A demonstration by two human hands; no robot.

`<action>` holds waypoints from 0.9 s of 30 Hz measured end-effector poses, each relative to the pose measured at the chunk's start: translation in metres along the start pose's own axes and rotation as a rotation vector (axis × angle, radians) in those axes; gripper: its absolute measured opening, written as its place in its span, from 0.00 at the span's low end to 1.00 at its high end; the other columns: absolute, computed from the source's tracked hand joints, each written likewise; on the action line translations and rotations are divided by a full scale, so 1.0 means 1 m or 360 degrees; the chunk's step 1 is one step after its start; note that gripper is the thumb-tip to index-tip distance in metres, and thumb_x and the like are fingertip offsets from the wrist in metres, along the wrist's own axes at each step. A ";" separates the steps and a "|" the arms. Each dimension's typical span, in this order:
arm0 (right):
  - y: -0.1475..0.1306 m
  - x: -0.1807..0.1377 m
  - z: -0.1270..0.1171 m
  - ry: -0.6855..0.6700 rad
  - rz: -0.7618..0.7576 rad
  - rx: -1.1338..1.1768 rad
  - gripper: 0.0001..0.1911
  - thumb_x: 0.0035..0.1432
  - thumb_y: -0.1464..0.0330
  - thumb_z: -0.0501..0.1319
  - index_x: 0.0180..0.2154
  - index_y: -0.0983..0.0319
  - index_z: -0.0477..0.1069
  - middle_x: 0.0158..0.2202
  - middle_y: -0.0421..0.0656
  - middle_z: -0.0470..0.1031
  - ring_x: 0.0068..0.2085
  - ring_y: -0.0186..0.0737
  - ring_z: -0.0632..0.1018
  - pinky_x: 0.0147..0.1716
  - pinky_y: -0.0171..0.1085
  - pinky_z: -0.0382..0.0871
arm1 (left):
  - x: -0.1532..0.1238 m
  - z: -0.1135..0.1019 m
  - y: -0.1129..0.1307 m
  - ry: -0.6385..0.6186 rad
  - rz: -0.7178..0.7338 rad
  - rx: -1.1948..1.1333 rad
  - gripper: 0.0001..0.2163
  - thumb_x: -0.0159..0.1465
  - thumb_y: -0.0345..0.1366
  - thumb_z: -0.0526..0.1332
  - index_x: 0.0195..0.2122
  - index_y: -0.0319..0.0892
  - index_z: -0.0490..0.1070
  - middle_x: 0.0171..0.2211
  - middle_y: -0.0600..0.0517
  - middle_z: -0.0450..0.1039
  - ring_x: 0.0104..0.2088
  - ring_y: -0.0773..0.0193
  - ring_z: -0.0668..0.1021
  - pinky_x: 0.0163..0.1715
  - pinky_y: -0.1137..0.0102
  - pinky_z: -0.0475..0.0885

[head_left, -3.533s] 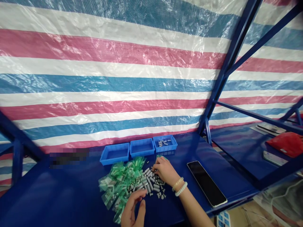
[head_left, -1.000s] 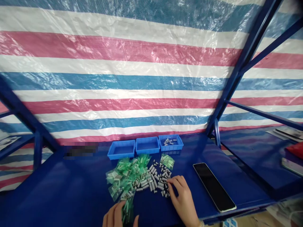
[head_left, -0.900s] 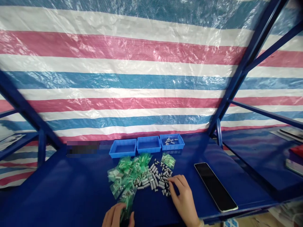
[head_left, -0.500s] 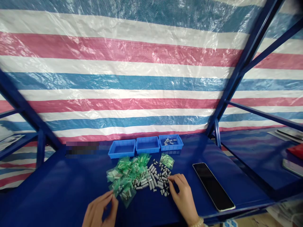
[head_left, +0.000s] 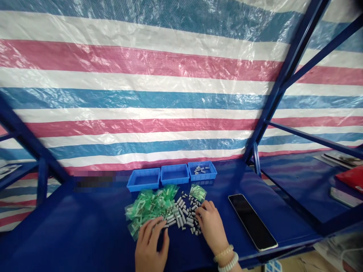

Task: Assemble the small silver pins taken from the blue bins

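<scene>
Small grey metal cylinders (head_left: 181, 219) are lying loose on the dark-blue table (head_left: 85, 226), beside a heap of green-tinted clear plastic bags (head_left: 147, 206). The bags are no longer trailing toward the table's near edge as a second ago, so the heap is sitting more compactly. The left hand (head_left: 149, 245) is now spanning its near side, fingers spread, thumb apart, apparently gripping nothing. The right hand (head_left: 211, 224) is curling at the cylinders' right side; whether it is holding one cannot be told. Beyond, three blue plastic trays (head_left: 176, 180) are standing in a row.
</scene>
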State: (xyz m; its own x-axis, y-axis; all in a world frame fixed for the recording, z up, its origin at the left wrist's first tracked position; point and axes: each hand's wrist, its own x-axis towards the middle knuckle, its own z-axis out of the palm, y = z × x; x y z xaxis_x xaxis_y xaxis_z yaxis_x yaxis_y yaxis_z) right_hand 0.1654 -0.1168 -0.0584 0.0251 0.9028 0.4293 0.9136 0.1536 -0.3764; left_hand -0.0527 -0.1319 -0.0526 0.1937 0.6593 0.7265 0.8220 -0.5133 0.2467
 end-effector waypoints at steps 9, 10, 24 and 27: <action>0.005 0.007 -0.005 -0.0099 -0.0010 0.0171 0.12 0.55 0.82 0.62 0.31 0.59 0.74 0.37 0.46 0.74 0.40 0.51 0.74 0.38 0.45 0.70 | -0.008 0.007 0.028 -0.0088 -0.0078 -0.0353 0.10 0.62 0.29 0.60 0.42 0.48 0.77 0.41 0.47 0.80 0.45 0.53 0.80 0.46 0.60 0.77; 0.005 0.007 -0.007 -0.0085 0.0011 0.0283 0.11 0.57 0.82 0.60 0.33 0.59 0.74 0.37 0.46 0.74 0.40 0.49 0.75 0.39 0.45 0.70 | -0.006 0.007 0.029 -0.0099 -0.0144 -0.0405 0.11 0.62 0.30 0.60 0.43 0.48 0.77 0.42 0.47 0.80 0.45 0.53 0.81 0.46 0.60 0.77; -0.043 -0.021 -0.045 0.0110 0.0012 0.1200 0.07 0.60 0.75 0.60 0.36 0.59 0.75 0.32 0.41 0.73 0.32 0.39 0.75 0.32 0.34 0.70 | 0.008 -0.001 0.065 -0.0696 -0.1438 -0.2121 0.20 0.56 0.45 0.70 0.48 0.44 0.80 0.43 0.44 0.82 0.44 0.49 0.82 0.46 0.60 0.78; -0.046 -0.021 -0.048 0.0098 -0.0132 0.1193 0.08 0.61 0.76 0.60 0.37 0.59 0.75 0.34 0.42 0.75 0.36 0.40 0.76 0.36 0.34 0.71 | 0.003 0.000 0.063 -0.0511 -0.1734 -0.2328 0.18 0.51 0.43 0.74 0.43 0.45 0.82 0.43 0.44 0.83 0.44 0.48 0.82 0.48 0.57 0.77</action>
State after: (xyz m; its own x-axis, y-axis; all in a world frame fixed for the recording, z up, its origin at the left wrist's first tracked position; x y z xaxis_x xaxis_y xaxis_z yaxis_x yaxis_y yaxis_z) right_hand 0.1422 -0.1619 -0.0109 0.0109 0.8556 0.5175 0.3934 0.4722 -0.7889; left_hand -0.0002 -0.1625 -0.0351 0.1870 0.9604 -0.2064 -0.3901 0.2654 0.8817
